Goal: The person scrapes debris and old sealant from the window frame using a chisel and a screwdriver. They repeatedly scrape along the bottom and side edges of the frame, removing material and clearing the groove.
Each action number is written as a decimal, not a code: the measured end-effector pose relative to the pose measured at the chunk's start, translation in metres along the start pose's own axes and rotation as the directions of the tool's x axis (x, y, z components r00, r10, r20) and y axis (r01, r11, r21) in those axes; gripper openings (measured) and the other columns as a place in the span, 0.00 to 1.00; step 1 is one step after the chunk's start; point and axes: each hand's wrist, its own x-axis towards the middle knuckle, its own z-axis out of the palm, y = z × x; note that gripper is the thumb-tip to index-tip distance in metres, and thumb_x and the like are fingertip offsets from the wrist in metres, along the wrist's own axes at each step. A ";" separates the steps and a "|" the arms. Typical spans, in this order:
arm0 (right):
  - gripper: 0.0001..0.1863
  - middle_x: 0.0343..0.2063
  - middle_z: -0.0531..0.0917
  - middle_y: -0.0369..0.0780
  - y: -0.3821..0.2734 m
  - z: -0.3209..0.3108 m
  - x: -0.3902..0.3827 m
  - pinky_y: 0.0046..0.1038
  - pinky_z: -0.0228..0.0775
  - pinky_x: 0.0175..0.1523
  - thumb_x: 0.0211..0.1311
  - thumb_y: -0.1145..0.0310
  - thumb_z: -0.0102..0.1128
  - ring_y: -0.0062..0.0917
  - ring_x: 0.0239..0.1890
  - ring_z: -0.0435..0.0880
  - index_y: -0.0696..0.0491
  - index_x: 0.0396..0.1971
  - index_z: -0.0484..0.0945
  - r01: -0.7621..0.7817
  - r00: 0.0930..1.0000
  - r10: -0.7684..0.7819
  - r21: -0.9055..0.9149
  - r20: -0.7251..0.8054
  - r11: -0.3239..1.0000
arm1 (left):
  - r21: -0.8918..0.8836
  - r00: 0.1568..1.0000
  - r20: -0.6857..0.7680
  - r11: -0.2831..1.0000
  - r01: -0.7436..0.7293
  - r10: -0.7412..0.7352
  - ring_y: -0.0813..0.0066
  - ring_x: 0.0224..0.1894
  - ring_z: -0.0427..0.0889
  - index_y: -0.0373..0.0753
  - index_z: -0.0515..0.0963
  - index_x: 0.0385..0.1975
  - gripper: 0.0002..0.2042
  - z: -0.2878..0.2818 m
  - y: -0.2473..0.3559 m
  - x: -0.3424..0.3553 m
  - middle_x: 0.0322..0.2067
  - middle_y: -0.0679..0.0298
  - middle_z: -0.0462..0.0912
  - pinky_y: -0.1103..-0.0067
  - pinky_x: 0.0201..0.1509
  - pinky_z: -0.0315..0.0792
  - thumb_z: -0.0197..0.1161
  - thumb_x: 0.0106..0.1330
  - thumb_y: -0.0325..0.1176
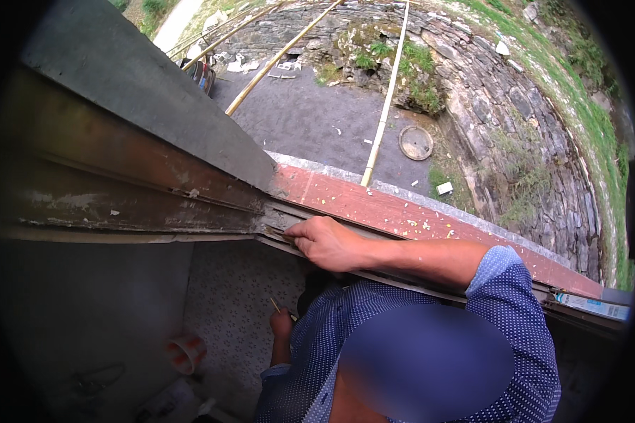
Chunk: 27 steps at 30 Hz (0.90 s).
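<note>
In the head view, the right hand [327, 243], fingers bent, is the nearer to the long, grey, mortar-smeared window-frame track [274, 220]. Its fingertips meet the track's left corner; whether they pinch anything, I cannot tell. The track slants down rightward from there. Lower, the left hand [281, 323] grasps a thin yellowish stick [274, 304].

Window frame [130, 180]: looks like metal, dull, scuffed, smeared with rough cement-like residue. Reveal [159, 106]: matt, fairly smooth, cement or plaster look. Ledge [346, 201]: matt, hard, tile or painted, can't tell which; pale crumbs on it. Thin stick [275, 304]: looks wooden. Shirt [522, 317]: soft matt woven cloth. Bucket [185, 354]: plastic look, smooth. Pole [384, 106]: bamboo look, smooth. Wall [487, 106]: rough stacked stone. Yard [303, 113]: matt, gritty.
</note>
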 end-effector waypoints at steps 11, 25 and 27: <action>0.20 0.40 0.83 0.57 -0.002 -0.013 -0.019 0.36 0.73 0.53 0.63 0.72 0.45 0.43 0.47 0.84 0.64 0.52 0.76 -0.038 0.999 0.038 0.100 -0.003 0.994 | 0.075 0.997 0.014 0.994 -0.078 0.077 0.47 0.28 0.82 0.25 0.80 0.26 0.21 -0.003 0.004 0.010 0.23 0.42 0.81 0.59 0.36 0.72 0.52 0.61 0.42; 0.13 0.12 0.66 0.30 0.003 -0.045 -0.046 0.19 0.50 0.15 0.69 0.72 0.47 0.12 0.11 0.58 0.60 0.48 0.75 -0.237 0.874 0.472 0.744 -0.118 0.625 | -0.418 0.939 0.184 0.888 -0.191 0.289 0.80 0.24 0.72 0.36 0.74 0.30 0.10 -0.088 0.105 -0.033 0.23 0.68 0.75 0.80 0.30 0.67 0.67 0.57 0.33; 0.11 0.14 0.68 0.30 -0.004 -0.031 -0.055 0.19 0.53 0.16 0.72 0.68 0.48 0.13 0.12 0.63 0.57 0.45 0.75 -0.178 0.929 0.344 0.647 -0.138 0.741 | -0.514 0.903 0.165 0.816 -0.265 0.398 0.80 0.23 0.73 0.37 0.72 0.32 0.09 -0.107 0.139 -0.052 0.22 0.66 0.74 0.80 0.30 0.68 0.65 0.57 0.31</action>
